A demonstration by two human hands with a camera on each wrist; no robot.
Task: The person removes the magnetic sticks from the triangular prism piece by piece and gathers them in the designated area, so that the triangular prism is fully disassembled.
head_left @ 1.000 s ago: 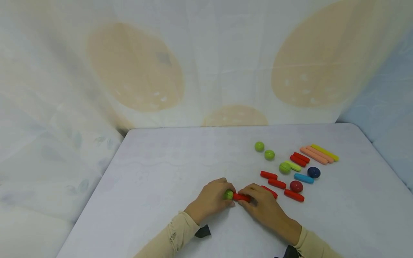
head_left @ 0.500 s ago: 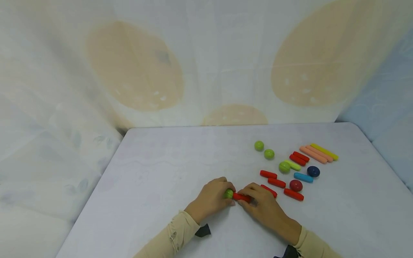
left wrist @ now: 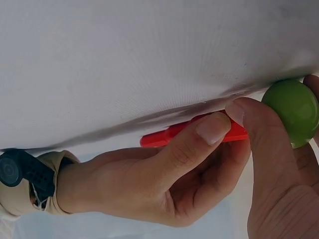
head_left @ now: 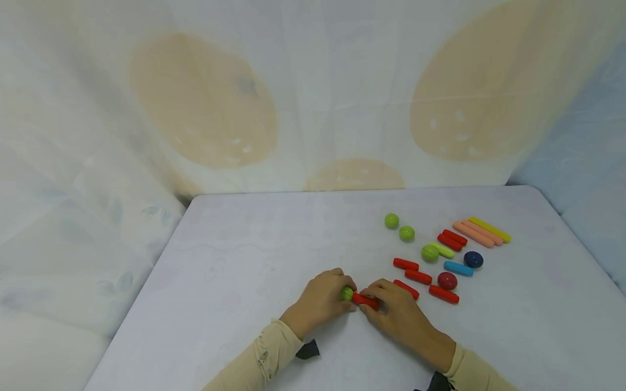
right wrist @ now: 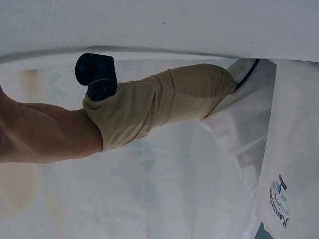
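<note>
- Nearest on the bench (head_left: 254, 239): left hand (head_left: 320, 301), fingers curled round a green ball (head_left: 346, 294); right hand (head_left: 398, 315), fingers pinching a red stick (head_left: 364, 299).
- Ball and stick touching end to end, low over the bench between the two hands.
- Just beyond the right hand: more red sticks (head_left: 419, 276), a dark red ball (head_left: 447, 280), a blue stick (head_left: 458, 268).
- Farther back: green balls (head_left: 399, 227), pink sticks (head_left: 473, 233), a yellow stick (head_left: 490, 229).
</note>
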